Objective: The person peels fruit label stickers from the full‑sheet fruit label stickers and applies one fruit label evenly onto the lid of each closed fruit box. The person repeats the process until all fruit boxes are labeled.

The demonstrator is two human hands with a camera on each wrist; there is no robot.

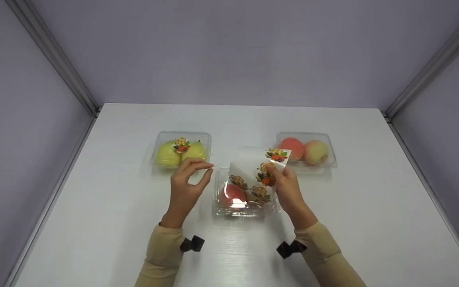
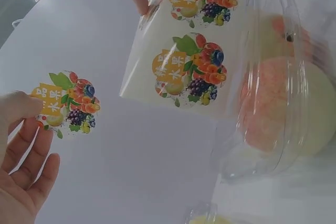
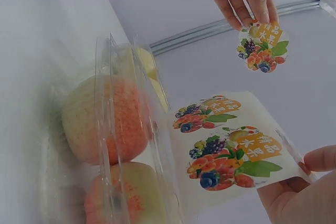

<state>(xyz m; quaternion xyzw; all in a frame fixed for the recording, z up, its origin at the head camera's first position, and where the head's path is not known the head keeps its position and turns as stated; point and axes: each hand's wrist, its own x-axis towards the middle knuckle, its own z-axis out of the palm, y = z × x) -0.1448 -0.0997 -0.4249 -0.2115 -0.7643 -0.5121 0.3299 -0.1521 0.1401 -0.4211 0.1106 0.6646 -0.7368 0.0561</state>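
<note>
Head view: left hand [image 1: 185, 187] raised above the table [image 1: 114, 223], thumb and forefinger pinched on something too small to tell here, other fingers loosely curved. Right hand [image 1: 287, 187] held the sheet [image 1: 253, 175] by its right edge, over the near box [image 1: 229, 207] with reddish fruit. Far left, a box [image 1: 181, 153] of green fruit with a label on its lid; far right, a box [image 1: 309, 153] of peaches.

Left wrist view: sticker [image 2: 65, 103] pinched at its left edge by the left fingertips [image 2: 21, 106], off the sheet, well left of it. Sheet just beside the clear box on the right.

Right wrist view: sticker hung from pinching fingertips, far above the sheet. Sheet gripped at its near right corner by the right hand, touching the box lid.
</note>
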